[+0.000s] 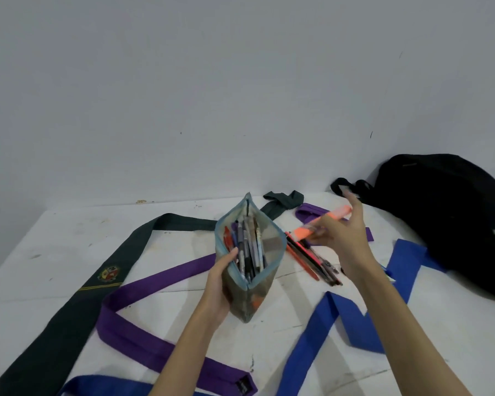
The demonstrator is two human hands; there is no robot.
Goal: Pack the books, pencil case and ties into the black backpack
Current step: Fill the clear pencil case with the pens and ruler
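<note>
Mesh-and-fabric pencil case (250, 258) sits centre frame, held upright off the white worktop (55, 247), zip mouth open, full of pens. My left hand (220, 284) is clamped on its left wall near the rim. My right hand (345, 238), centre right, pinches an orange highlighter (320, 222) between thumb and fingers, other fingers splayed.

Loose pens (315, 261) still lie on the worktop just right of the case, under the right hand. Black backpack (452, 221) lies at the right edge against the wall, well apart from the case; can't tell if its zip is open. No books in view.

Ties are all flat on the worktop: dark green tie (77, 298) with a crest at left, purple tie (143, 338) looping lower centre, blue tie (326, 324) lower right.

Handling call: case is soft and light and its walls sag, so I'd keep my hold near the rim to keep the mouth wide and contents from spilling; zip it before moving. Highlighter is rigid and smooth, mid-barrel pinch is fine. Ties are limp and slidey; fold or bunch them, then grab the bundle, not an end.
</note>
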